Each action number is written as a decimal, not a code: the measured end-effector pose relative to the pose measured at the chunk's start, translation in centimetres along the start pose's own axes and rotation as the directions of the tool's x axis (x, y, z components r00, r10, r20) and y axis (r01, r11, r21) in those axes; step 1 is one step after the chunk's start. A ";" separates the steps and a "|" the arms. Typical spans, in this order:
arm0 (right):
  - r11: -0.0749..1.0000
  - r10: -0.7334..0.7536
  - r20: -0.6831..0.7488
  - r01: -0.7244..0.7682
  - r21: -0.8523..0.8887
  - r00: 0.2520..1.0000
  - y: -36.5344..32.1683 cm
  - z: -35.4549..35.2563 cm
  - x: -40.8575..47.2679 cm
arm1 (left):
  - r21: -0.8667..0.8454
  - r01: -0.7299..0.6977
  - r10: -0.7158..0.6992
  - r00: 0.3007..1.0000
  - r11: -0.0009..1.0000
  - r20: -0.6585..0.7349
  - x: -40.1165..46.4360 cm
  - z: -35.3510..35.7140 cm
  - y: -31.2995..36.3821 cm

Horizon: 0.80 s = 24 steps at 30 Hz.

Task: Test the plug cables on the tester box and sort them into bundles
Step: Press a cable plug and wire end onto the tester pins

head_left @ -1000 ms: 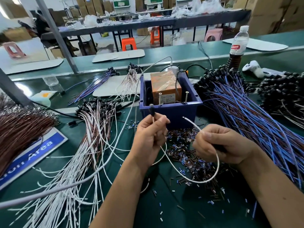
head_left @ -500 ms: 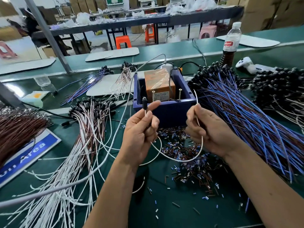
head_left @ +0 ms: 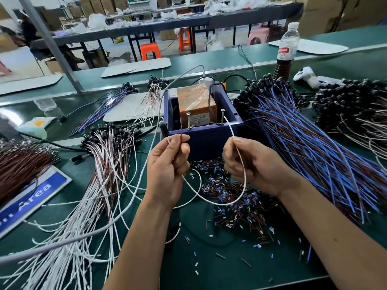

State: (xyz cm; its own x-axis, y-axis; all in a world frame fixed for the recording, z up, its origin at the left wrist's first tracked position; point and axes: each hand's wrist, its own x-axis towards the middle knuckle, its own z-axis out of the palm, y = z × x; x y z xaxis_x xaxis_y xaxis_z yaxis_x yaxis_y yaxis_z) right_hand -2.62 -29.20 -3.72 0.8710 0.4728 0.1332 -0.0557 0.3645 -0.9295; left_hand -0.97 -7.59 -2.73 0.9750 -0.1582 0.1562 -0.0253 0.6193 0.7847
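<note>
I see my left hand raised just in front of the box, palm turned toward me, thumb and forefinger pinching the brown lead of one cable. That lead stands up to the left screw on the box's near rim; whether it touches the screw I cannot tell. The black plug pokes up just left of these fingers, at the box's left corner.

The cable's white lead sags from the left hand in a loop below the box and climbs into my right hand, which sits at the box's front right, knuckles outward, its fingers curled round the lead. The tip runs on up toward the right screw.

The box is blue, open-topped, with an orange block wrapped in clear film inside.

Left of the box white-and-brown cables fan across the green tabletop. In front of it lie cut sleeve bits. Right of it spreads a heap of blue-and-brown cables with black plugs.
</note>
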 end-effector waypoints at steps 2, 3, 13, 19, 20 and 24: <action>1.000 0.007 0.005 -0.007 0.000 1.000 0.1 -0.1 0.0 | 0.005 -0.004 0.004 1.000 1.000 -0.007 0.1 0.0 -0.1; 1.000 0.013 0.007 -0.013 0.000 1.000 0.1 -0.1 0.0 | 0.016 -0.010 0.010 1.000 1.000 -0.019 0.1 0.0 -0.1; 0.999 0.023 0.022 -0.022 -0.036 1.000 0.3 -0.2 0.2 | 0.053 0.057 -0.047 0.982 0.997 -0.181 0.2 0.6 -0.7; 1.000 0.025 0.017 -0.025 -0.012 1.000 0.3 -0.2 0.3 | 0.040 0.093 -0.085 0.980 0.995 -0.179 0.2 0.7 -0.7; 1.000 0.024 0.006 -0.024 -0.001 1.000 0.3 -0.2 0.2 | 0.040 0.095 -0.086 0.979 0.995 -0.183 0.2 0.7 -0.7; 0.999 -0.002 -0.067 0.005 0.046 0.998 0.3 -0.3 0.3 | 0.039 0.096 -0.087 0.977 0.995 -0.196 0.3 0.7 -0.8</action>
State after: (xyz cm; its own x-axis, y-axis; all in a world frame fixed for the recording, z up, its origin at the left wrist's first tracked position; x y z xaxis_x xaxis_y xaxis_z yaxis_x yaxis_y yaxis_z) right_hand -2.25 -29.23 -4.08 0.9018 0.4176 0.1115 -0.0738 0.4029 -0.9122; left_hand -0.77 -8.73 -2.90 0.9978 -0.0578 -0.0326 0.0598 0.5707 0.8189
